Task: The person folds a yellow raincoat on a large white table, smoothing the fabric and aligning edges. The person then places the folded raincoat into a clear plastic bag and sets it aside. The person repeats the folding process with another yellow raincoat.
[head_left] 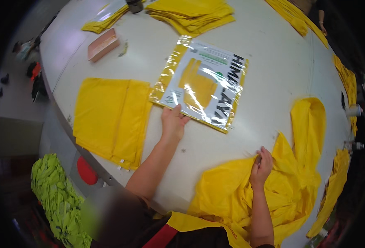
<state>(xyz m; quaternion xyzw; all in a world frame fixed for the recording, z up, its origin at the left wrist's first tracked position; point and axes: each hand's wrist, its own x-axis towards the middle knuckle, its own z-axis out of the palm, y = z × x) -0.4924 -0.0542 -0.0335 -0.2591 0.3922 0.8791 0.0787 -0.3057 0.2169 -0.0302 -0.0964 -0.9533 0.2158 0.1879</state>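
Note:
My left hand [173,124] grips the near edge of a clear plastic package [199,82], thumb on top. Inside it are a printed card and folded yellow fabric, and it lies flat on the table. Over a crumpled yellow garment [232,182] at the near right, my right hand [261,167] is closed with bent fingers. Something small and dark shows between them, too small to name. A long part of the garment loops away to the right. Left of my left forearm rests a flat, folded yellow garment [108,120] with small white tags at its near corner.
The pale table [149,53] has a curved edge at the left. A pink open box [104,44] and a yellow fabric stack [190,16] sit at the far side. Lime-green fabric [58,198] is heaped off the table, lower left. Another person's arm [321,18] shows at the far right.

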